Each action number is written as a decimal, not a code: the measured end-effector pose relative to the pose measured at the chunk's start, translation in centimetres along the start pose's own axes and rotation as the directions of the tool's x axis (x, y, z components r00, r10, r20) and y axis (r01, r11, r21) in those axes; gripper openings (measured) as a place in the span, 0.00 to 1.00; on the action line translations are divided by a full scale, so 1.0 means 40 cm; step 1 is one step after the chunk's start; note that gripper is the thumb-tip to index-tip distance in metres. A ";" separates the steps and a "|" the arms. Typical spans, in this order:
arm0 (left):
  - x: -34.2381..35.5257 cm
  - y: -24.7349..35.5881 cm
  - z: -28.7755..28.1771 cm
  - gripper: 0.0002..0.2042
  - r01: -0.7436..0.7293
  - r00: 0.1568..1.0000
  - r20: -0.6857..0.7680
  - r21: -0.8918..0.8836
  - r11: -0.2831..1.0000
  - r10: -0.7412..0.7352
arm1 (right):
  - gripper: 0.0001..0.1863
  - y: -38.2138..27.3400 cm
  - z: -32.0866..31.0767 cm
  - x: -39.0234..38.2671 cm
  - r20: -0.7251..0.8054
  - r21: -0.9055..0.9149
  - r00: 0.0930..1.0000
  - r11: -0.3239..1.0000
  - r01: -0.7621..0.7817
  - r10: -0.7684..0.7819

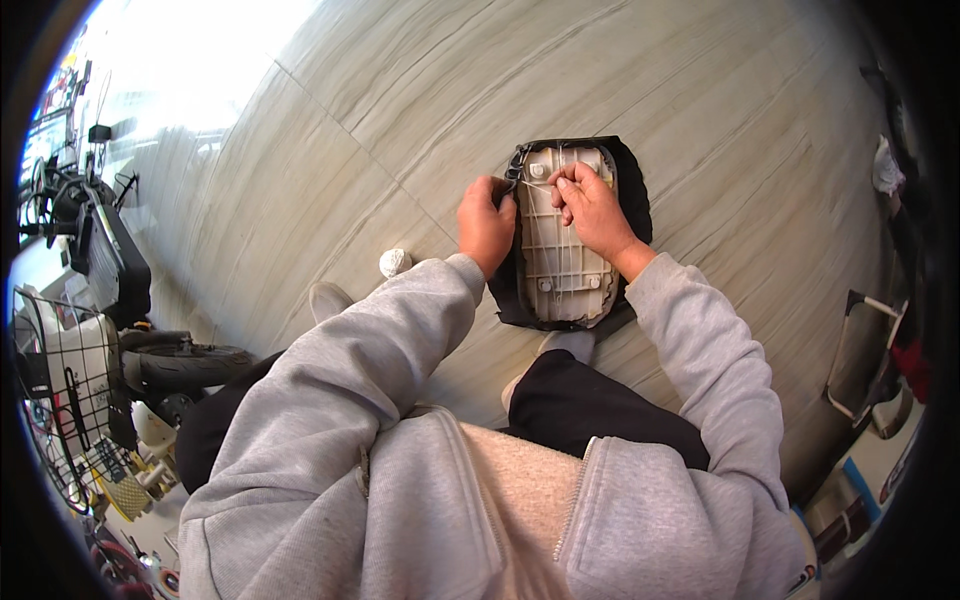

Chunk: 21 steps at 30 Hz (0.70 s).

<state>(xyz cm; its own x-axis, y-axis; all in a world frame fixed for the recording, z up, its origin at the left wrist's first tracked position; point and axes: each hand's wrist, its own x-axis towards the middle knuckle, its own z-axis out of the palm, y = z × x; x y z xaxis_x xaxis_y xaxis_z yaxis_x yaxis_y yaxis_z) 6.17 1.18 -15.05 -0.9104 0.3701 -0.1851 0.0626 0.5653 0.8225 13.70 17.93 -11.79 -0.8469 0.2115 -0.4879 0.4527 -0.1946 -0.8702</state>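
Note:
An upturned, seat-like pad lies on the floor in front of me, its ribbed off-white plastic base (541,262) facing up. Black cover cloth (633,195) wraps its rim and spreads out loosely on the right. Thin white string (538,186) runs across and along the base. My left hand (486,226) is closed at the upper left rim, fingers on the black cover's edge. Over the upper part of the base, my right hand (595,213) pinches the string, which stretches toward the left rim. Whether a needle is in those fingers is too small to tell.
A ball of white string (395,263) sits on the tiled floor left of the pad, near my shoe (328,300). Along the left stand a wire basket (75,385) and a black tyre (185,362). A metal-framed object (865,355) stands at the right.

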 end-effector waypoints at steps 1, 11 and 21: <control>-0.007 0.001 -0.005 0.09 -0.015 1.000 -0.016 0.013 1.000 0.015 | 0.07 -0.008 -0.003 0.006 -0.007 -0.115 0.999 0.993 0.035 -0.036; -0.014 0.018 -0.016 0.05 -0.055 0.998 0.006 -0.046 0.997 0.055 | 0.19 -0.062 0.018 0.109 0.113 -0.802 0.908 0.503 0.323 -0.403; -0.016 0.007 0.001 0.05 -0.062 0.998 0.022 -0.040 0.997 0.063 | 0.14 -0.051 -0.017 0.147 0.101 -0.762 0.945 0.587 0.274 -0.310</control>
<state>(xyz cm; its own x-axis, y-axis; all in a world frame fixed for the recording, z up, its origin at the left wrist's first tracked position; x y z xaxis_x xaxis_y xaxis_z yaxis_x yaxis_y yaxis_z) 6.80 1.10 -14.73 -0.8955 0.4209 -0.1446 0.1027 0.5115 0.8531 7.97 20.23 -12.94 -0.9692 0.1631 -0.1843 0.2459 0.6732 -0.6974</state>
